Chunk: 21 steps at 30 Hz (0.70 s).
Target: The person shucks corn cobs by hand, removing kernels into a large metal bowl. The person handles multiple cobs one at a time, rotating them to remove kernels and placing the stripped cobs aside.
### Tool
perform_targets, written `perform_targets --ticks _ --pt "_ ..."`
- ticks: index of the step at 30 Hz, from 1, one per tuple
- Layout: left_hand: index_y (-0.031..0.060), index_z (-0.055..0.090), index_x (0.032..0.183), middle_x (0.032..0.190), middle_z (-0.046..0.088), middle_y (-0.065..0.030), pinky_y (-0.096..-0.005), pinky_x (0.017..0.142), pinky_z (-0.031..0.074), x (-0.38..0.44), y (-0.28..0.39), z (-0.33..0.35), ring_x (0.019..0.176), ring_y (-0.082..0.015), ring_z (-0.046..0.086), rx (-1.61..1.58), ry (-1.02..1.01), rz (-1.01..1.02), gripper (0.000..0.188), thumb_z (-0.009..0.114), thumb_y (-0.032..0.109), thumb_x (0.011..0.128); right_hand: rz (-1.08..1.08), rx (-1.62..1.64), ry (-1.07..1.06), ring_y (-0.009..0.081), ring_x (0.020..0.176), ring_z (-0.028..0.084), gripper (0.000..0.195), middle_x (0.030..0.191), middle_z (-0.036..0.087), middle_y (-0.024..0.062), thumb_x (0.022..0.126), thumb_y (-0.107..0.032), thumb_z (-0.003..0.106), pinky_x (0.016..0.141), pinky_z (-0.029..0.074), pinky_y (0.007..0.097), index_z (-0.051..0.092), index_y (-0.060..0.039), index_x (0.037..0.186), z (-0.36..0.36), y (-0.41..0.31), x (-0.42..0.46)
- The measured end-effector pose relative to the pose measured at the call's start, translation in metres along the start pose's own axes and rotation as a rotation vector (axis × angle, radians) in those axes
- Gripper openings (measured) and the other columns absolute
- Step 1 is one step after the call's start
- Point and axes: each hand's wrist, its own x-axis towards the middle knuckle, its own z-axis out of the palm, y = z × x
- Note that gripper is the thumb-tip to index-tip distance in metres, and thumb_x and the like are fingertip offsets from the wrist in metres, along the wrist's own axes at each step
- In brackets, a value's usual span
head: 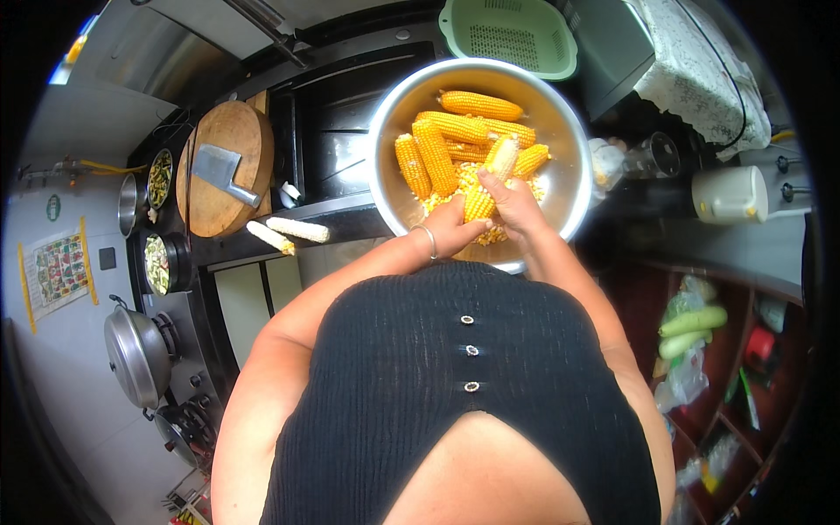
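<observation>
Both hands are over a large stainless steel bowl (567, 197), gripping one partly stripped corn cob (504, 157). My left hand (451, 228) holds its lower end, where yellow kernels remain. My right hand (513, 202) lies along its side, with the thumb against the bare pale part near the upper end. Several whole yellow corn cobs (482, 105) lie behind the hands in the bowl, and loose kernels (493, 235) are under and around the fingers. Two stripped cobs (298, 229) rest on the counter edge left of the bowl.
A round wooden chopping board (256, 138) with a cleaver (216, 168) on it stands at the left. A green plastic basket (561, 49) is behind the bowl. Bowls of cut vegetables (157, 262) and a lidded metal pot (134, 354) are far left. A cream pitcher (730, 195) stands right.
</observation>
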Motion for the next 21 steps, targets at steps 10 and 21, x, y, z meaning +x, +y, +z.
perform_targets --ticks 10,21 --pt "-0.0005 0.049 0.107 0.097 0.059 -0.0221 -0.0404 0.079 0.046 -0.001 0.009 -0.003 0.09 -0.0365 0.059 0.212 0.065 -0.065 0.048 0.065 0.033 0.077 -0.298 -0.226 -0.009 0.0148 0.079 0.059 0.041 0.093 0.059 0.0073 0.079 -0.022 0.07 0.072 0.049 0.0276 0.051 0.0008 0.107 -0.01 0.019 0.008" --pt "-0.001 0.05 0.105 0.095 0.06 -0.022 -0.0402 0.078 0.046 0.0 0.009 -0.003 0.089 -0.0359 0.059 0.154 0.087 -0.013 0.047 0.065 0.034 0.078 -0.257 -0.206 -0.097 0.0153 0.086 0.056 0.049 0.094 0.055 0.0059 0.08 -0.027 0.068 0.077 0.048 0.0286 0.043 -0.0002 0.112 -0.007 0.024 0.008"
